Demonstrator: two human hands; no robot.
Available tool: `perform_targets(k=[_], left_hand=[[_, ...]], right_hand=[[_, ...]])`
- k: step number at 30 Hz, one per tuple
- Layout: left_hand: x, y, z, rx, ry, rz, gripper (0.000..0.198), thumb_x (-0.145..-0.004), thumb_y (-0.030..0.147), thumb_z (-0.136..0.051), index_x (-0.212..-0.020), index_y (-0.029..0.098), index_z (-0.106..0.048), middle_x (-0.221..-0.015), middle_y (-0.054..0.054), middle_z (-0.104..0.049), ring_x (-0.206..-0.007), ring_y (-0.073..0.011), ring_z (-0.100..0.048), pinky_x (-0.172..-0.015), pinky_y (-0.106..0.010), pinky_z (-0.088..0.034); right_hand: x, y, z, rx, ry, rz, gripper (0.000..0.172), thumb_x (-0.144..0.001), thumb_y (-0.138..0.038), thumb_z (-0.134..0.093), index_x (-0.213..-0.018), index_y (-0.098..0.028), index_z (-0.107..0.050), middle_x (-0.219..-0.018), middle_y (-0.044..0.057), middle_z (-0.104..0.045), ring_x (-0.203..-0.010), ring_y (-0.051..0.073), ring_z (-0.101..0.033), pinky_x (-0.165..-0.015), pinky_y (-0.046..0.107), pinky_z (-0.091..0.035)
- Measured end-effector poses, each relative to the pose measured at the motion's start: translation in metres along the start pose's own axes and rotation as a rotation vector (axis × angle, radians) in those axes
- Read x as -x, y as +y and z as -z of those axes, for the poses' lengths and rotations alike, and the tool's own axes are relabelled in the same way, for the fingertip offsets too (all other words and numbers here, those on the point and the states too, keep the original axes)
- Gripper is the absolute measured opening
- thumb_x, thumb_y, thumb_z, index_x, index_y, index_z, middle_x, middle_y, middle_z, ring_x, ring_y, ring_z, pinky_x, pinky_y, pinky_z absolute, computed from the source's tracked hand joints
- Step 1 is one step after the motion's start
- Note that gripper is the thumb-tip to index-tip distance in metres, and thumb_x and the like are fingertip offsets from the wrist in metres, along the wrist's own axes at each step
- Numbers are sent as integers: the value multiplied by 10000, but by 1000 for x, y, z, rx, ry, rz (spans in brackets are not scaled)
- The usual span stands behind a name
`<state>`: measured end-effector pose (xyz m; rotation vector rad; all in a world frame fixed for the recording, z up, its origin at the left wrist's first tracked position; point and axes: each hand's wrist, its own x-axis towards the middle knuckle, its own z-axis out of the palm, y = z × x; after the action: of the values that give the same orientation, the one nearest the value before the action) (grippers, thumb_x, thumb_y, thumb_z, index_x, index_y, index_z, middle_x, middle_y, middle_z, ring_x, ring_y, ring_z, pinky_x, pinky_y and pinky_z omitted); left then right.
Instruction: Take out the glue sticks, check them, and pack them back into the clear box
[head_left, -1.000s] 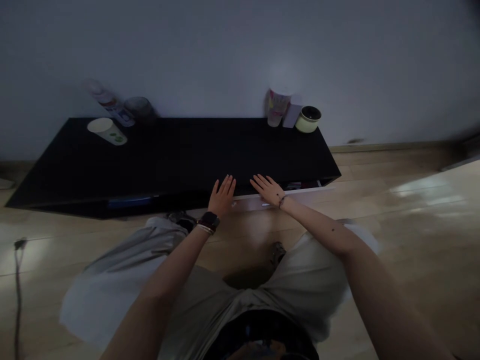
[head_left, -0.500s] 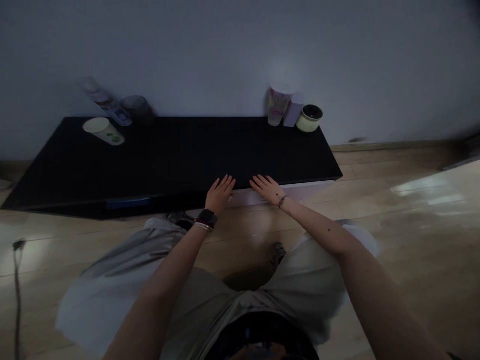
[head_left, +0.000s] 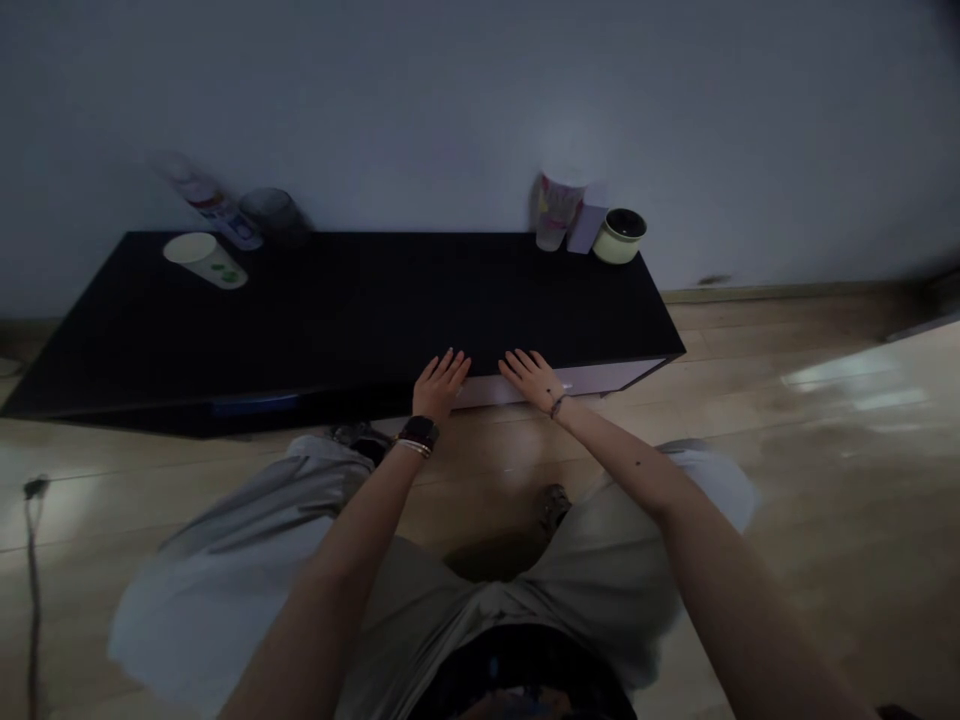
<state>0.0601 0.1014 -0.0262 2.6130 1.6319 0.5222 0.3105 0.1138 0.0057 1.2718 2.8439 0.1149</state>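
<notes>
My left hand and my right hand both lie open, fingers spread, at the front edge of a low black cabinet. Both hands press against or sit just above a pale drawer front, and I cannot tell exactly where the palms touch. Neither hand holds anything. Far from them, a paper cup lies on its side at the back left of the black top. A watch sits on my left wrist, and a thin bracelet on my right.
A tilted bottle and a dark jar stand at the back left. A clear plastic cup, a lilac box and a pale green pot stand at the back right. A wall rises behind; a cable lies on the wooden floor.
The pale drawer has slid inward under the black top, and its contents no longer show. Both hands have moved forward with it.
</notes>
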Motion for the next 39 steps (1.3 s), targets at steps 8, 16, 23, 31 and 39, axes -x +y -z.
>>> perform_targets(k=[8, 16, 23, 31, 39], left_hand=[[-3, -3, -5, 14, 16, 12, 505, -960, 127, -365, -1429, 188, -544, -1469, -119, -535, -1443, -251, -400, -1165, -482, -361], [-2, 4, 8, -5, -37, 5, 592, -903, 64, -369, -1485, 121, -459, -1533, -151, -454, -1480, -256, -337, -1189, -477, -322], [-20, 15, 58, 286, -300, 42, 537, -853, 168, -533, -1389, 159, -564, -1513, -139, -494, -1461, -295, -373, -1189, -505, -300], [-55, 22, 181, 1452, 38, 176, 479, -763, 445, -800, -1159, 200, -688, -768, 12, -667, -724, -114, -648, -807, -281, -555], [-78, 23, 231, 2207, 547, 243, 313, -1042, 265, -407, -1245, 315, -641, -540, 86, -308, -419, -58, -317, -509, -157, -400]], right_hand=[[0, -6, -10, -17, 48, -45, 511, -992, -104, -326, -1491, -145, -432, -1540, 177, -434, -1432, 307, -380, -1160, 570, -298], [2, -20, 2, -30, 1, -116, 534, -975, -71, -309, -1500, -89, -409, -1574, 191, -373, -1466, 323, -329, -1182, 561, -267], [-9, -31, 59, -196, -348, -150, 685, -844, -215, -671, -1482, -99, -450, -1568, 226, -366, -1467, 364, -318, -1114, 474, -398], [-13, 2, 186, -1375, -402, 345, 538, -900, -453, -653, -1344, -157, -585, -1119, 95, -705, -1040, 181, -645, -926, 326, -495], [-29, 13, 209, -2118, 774, 77, 465, -909, -356, -585, -1364, -415, -510, -529, -99, -230, -474, 125, -317, -515, 231, -393]])
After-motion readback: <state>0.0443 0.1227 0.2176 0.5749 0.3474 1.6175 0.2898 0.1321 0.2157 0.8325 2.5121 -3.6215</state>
